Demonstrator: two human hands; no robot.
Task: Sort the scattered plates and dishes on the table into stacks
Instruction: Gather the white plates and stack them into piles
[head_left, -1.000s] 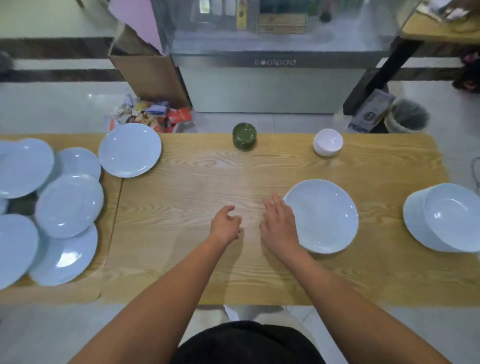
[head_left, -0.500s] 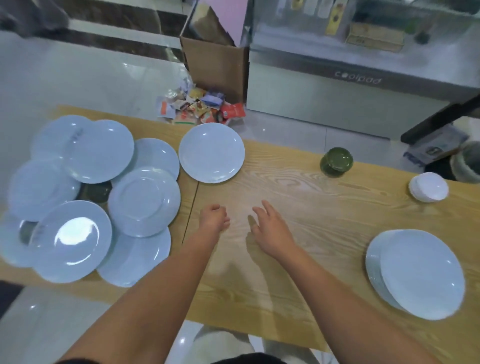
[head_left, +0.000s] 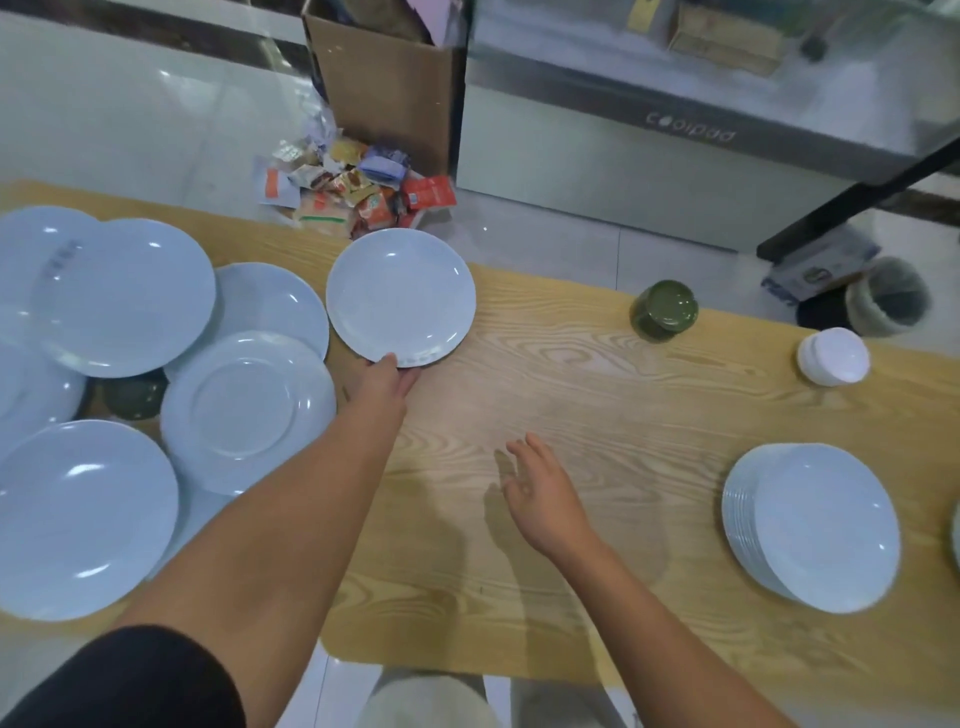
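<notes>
My left hand (head_left: 385, 378) pinches the near rim of a pale blue plate (head_left: 400, 296) lying near the far edge of the wooden table (head_left: 571, 405). Left of it, several pale blue plates overlap in a loose scatter, among them a rimmed plate (head_left: 248, 413) and a large one (head_left: 78, 519) at the near left. A dark green dish (head_left: 136, 397) peeks out between them. My right hand (head_left: 540, 488) hovers open over the bare table middle, holding nothing. A neat stack of blue plates (head_left: 813, 527) stands at the right.
A stack of green bowls (head_left: 665, 310) and a stack of small white bowls (head_left: 834, 357) stand at the table's far edge. Beyond the table are a cardboard box (head_left: 387, 78), a pile of wrappers (head_left: 358, 189), a glass counter and a bin (head_left: 888, 304).
My left hand has reached forward and taken the rim of the single blue plate. My right hand has lifted and stayed open. The view has swung left.
</notes>
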